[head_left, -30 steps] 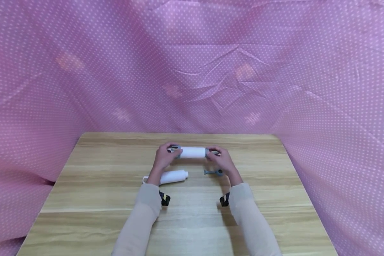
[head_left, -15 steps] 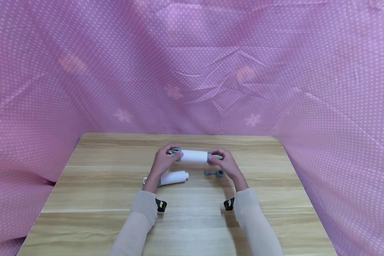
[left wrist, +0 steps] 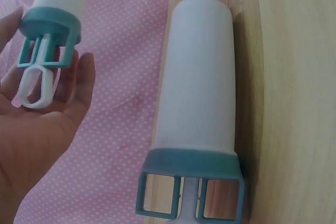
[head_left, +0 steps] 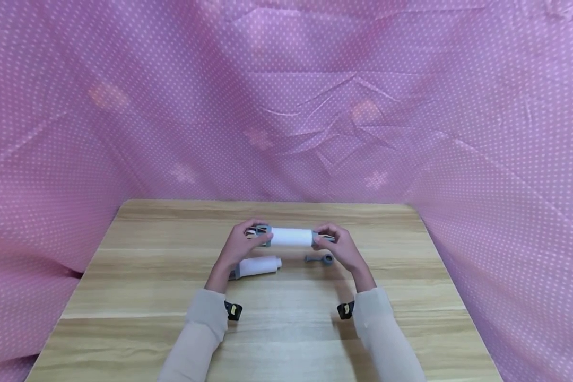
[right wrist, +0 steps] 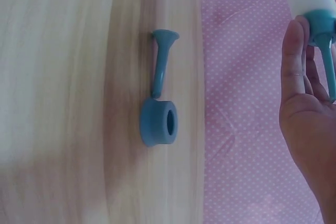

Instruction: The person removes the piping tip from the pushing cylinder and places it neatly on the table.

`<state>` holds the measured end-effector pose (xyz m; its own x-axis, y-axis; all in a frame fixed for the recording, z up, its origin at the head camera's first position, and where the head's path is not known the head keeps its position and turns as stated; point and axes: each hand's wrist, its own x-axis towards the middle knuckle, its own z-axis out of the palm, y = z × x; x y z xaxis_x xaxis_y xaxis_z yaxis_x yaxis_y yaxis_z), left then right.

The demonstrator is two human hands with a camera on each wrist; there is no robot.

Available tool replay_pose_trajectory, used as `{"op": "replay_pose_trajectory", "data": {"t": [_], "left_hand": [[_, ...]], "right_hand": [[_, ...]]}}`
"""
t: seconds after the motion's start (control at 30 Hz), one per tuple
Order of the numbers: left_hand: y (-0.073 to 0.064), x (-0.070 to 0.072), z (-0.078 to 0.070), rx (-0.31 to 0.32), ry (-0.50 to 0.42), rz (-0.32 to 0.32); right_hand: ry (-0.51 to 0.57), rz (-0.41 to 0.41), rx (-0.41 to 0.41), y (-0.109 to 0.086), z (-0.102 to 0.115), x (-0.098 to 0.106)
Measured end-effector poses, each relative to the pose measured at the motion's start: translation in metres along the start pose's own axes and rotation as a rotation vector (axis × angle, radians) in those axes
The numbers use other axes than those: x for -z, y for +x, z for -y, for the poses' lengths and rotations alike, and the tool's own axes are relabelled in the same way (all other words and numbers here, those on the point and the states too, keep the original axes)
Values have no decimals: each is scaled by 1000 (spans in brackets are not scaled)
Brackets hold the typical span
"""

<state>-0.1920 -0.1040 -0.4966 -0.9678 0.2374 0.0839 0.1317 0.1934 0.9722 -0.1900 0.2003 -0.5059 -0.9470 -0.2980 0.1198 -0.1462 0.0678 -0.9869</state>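
Note:
Level above the far half of the table, a large white plastic syringe (head_left: 291, 237) with teal ends is held by both hands. My left hand (head_left: 239, 245) grips its finger-grip end, where a white plunger ring (left wrist: 38, 86) shows in the left wrist view. At the other end my right hand (head_left: 345, 248) pinches the teal collar (right wrist: 320, 22), from which a thin teal nozzle (right wrist: 328, 66) sticks out. A second white syringe (head_left: 259, 265) lies on the table below my left hand, its grip end partly behind the wrist. Below my right hand lies a loose teal ring with a flared stem (head_left: 327, 259).
The wood-grain table (head_left: 286, 339) has its far edge just beyond my hands. Pink dotted cloth (head_left: 286, 132) hangs behind the table and on both sides. A small black device (head_left: 233, 311) sits at each wrist.
Both hands and the held syringe have come slightly nearer to me and to the right. My wrists have spread apart. The second syringe and the loose teal piece stay where they were.

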Motion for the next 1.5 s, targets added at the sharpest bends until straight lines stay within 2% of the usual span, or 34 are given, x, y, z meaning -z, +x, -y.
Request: {"op": "replay_pose_trajectory", "data": {"t": [0.17, 0.4, 0.63, 0.73, 0.8, 1.03, 1.27, 1.5], "left_hand": [[-2, -1, -3, -22, -69, 2], [-10, -5, -14, -62, -100, -27], [-30, -10, -59, -142, -69, -95], [-33, -14, -64, -178, -48, -143], [-32, -16, -61, -189, -42, -170], [-19, -19, -32, -201, -28, -243], [-16, -13, -29, -175, -23, -237], [-16, -6, -32, -228, -35, -192]], "right_hand": [[-8, 7, 20, -5, 7, 0], [-26, -18, 56, -9, 22, -2], [-37, -49, 63, -11, 39, -11], [-36, -70, 83, -12, 41, -11], [-36, -76, 100, -12, 43, -11], [-45, -69, 129, -14, 45, -13], [-72, -52, 170, -12, 45, -15], [-65, -8, 158, -12, 46, -15]]}}
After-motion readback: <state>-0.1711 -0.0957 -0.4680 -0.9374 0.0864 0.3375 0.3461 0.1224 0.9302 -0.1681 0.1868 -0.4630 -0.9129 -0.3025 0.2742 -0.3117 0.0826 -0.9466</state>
